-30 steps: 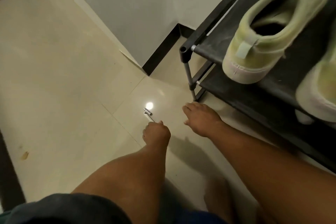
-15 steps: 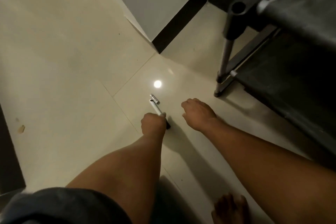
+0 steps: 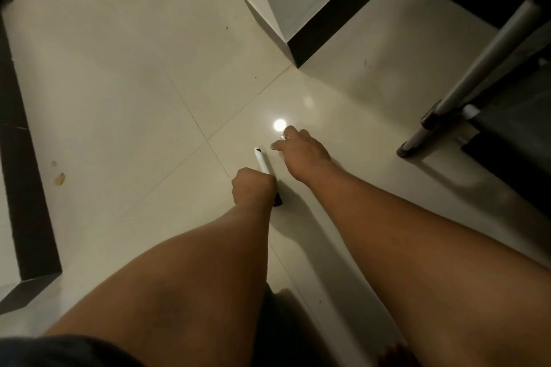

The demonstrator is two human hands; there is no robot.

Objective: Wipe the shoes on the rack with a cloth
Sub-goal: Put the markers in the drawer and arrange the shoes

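No shoes and no cloth are in view. My left hand [image 3: 252,188] grips a white stick [image 3: 261,161] with a black end [image 3: 278,200] that rests on the floor tiles. Just right of it, my right hand [image 3: 302,152] reaches down to the floor, its thumb and forefinger pinching a small silvery piece [image 3: 283,136] beside a bright light spot [image 3: 279,124]. Only the shoe rack's corner shows at the right edge: a grey metal leg [image 3: 477,68] and a dark lower shelf [image 3: 518,131].
A white wall corner with dark skirting [image 3: 328,24] juts out above my hands. A dark strip [image 3: 21,176] runs down the left edge. A small brown scrap [image 3: 59,179] lies on the tiles. Toes of a foot [image 3: 396,354] show at the bottom.
The view has dropped towards the floor, so the shoes and upper shelf left the frame. My right hand moved forward onto the small silvery piece. My left hand keeps its grip on the white stick.
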